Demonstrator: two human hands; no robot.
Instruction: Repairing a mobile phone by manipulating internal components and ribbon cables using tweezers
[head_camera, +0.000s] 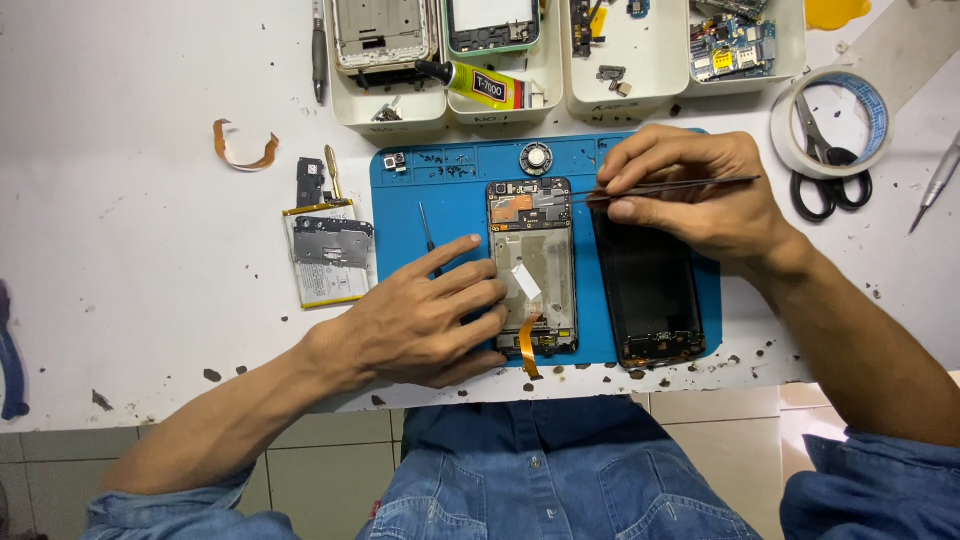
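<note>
— So, where's the opened phone (532, 265)?
— On the blue mat (400, 215), left hand (425, 320) pressing its edge, fingers spread.
— Right hand (700, 190)?
— Fingers pinching tweezers (665, 186) at its top.

A blue work mat (400, 215) is lying at the centre of a white table (130, 260), which is showing dark specks along its near edge. On the mat's right half a dark phone screen panel (648, 290) is lying flat. Left of the mat, a flat battery (325, 262) is carrying a dark metal plate. An orange curled strip (240, 152) is sitting at upper left. White parts trays (395, 110) are lining the top edge, holding what appear to be frames and circuit boards; a yellow glue tube (478, 85) is resting across two. At upper right, black-handled scissors (828, 172) are lying inside a tape roll (785, 135).
</note>
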